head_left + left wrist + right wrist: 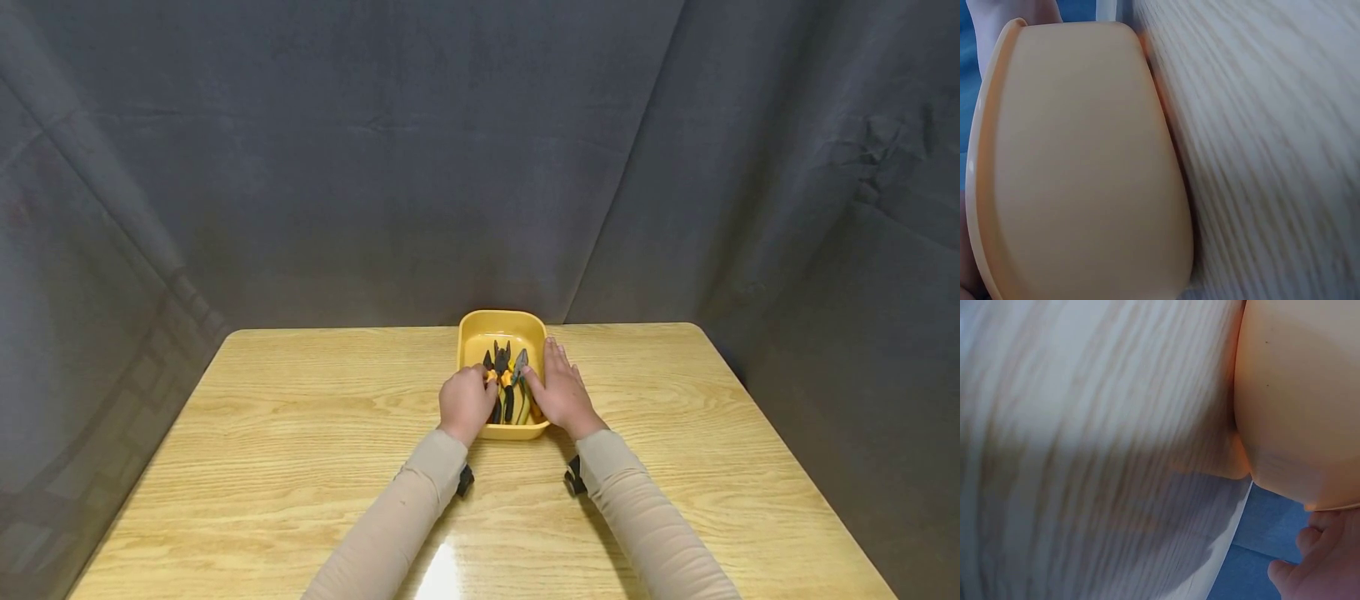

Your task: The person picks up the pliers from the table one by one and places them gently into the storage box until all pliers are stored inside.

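A yellow plastic tray (495, 432) sits near the table's back edge with several pliers lying side by side in it. The left pair of pliers (487, 360) has dark jaws and an orange patch by the pivot; my left hand (463, 402) reaches over the left rim and pinches it there, covering part of it. Beside it lie pliers with spread dark jaws (502, 360) and pliers with green-yellow handles (523, 408). My right hand (564, 396) lies along the right rim, fingers straight, thumb over the tray. Fingers of the right hand (1329, 556) touch the tray's rim in the right wrist view.
The wooden table (300, 433) extends to both sides of the tray. A grey curtain (375, 167) hangs behind the table's back edge and along both sides. Black straps (576, 477) show at both wrists, below the sleeves (652, 525).
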Motion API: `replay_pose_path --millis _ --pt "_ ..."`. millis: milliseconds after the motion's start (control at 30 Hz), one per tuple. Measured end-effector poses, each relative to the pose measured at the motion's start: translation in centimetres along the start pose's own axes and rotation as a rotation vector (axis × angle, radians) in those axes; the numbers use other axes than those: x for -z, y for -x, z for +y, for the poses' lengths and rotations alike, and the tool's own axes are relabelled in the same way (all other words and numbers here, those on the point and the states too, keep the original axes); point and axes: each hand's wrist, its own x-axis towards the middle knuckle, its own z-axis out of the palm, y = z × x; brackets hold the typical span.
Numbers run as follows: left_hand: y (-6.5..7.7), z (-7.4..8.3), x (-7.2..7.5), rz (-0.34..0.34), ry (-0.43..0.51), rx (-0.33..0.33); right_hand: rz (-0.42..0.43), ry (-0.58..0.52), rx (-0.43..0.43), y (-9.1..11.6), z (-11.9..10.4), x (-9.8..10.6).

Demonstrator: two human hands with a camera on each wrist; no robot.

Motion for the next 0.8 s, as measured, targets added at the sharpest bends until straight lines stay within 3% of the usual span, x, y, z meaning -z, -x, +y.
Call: replay_pose_path --millis 800 --pt "0.43 0.03 -0.12 0.048 0.017 -0.007 -0.002 -0.009 -0.008 -0.17 0.26 -0.16"
